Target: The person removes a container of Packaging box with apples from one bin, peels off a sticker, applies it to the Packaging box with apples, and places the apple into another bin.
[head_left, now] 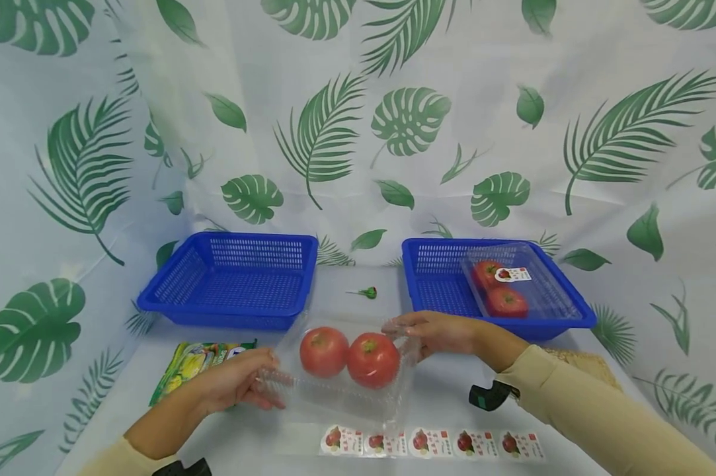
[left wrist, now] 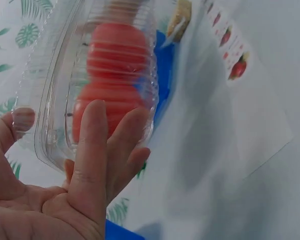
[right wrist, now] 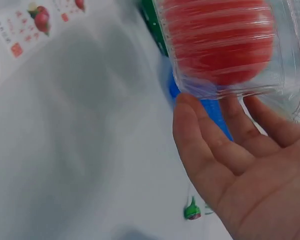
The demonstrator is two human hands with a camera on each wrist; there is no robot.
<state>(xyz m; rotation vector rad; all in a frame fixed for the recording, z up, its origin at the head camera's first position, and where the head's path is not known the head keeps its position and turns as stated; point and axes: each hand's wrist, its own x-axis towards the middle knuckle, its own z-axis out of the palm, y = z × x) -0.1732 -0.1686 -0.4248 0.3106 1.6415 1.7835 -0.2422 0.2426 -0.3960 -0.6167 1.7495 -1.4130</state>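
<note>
A clear plastic clamshell box [head_left: 346, 400] with two round red fruits [head_left: 373, 360], tomato-like, is held up over the table between both hands. My left hand [head_left: 241, 383] grips its left end, thumb on one side and fingers on the other in the left wrist view. At the opposite end, my right hand [head_left: 437, 334] holds the box by its edge, fingertips against the underside in the right wrist view. Below the box lies a strip of fruit stickers [head_left: 429, 443], partly covered by it in the head view.
A blue basket [head_left: 227, 317] stands at the back left. In the back right blue basket [head_left: 414, 271] sits another clear box [head_left: 548, 297] with two red fruits and a sticker. A small green-and-red item [head_left: 368, 292] lies between them. A green packet [head_left: 191, 363] is beside my left hand.
</note>
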